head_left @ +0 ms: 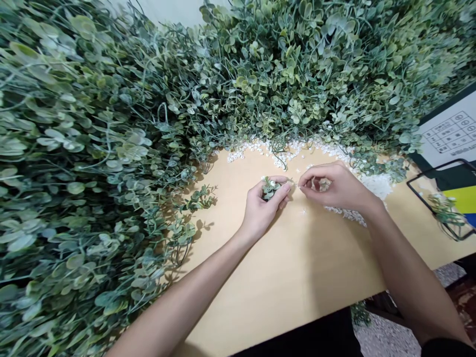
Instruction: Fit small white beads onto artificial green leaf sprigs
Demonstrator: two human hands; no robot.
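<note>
My left hand is closed round a small artificial leaf sprig, whose green leaves and a white bit show above the fingers. The sprig's thin tip points right, out between thumb and fingers. Close to that tip, my right hand is pinched, with a tiny white piece at its fingertips. Whether the white piece touches the sprig I cannot tell. Small white pieces lie heaped behind and beside my right hand. Below the fingertips a single white star-shaped piece rests on the wooden table.
A large mass of artificial greenery covers the left side and the back. Loose sprigs lie at its edge. On the right stand a dark-framed printed sheet and a black wire holder with greenery by it.
</note>
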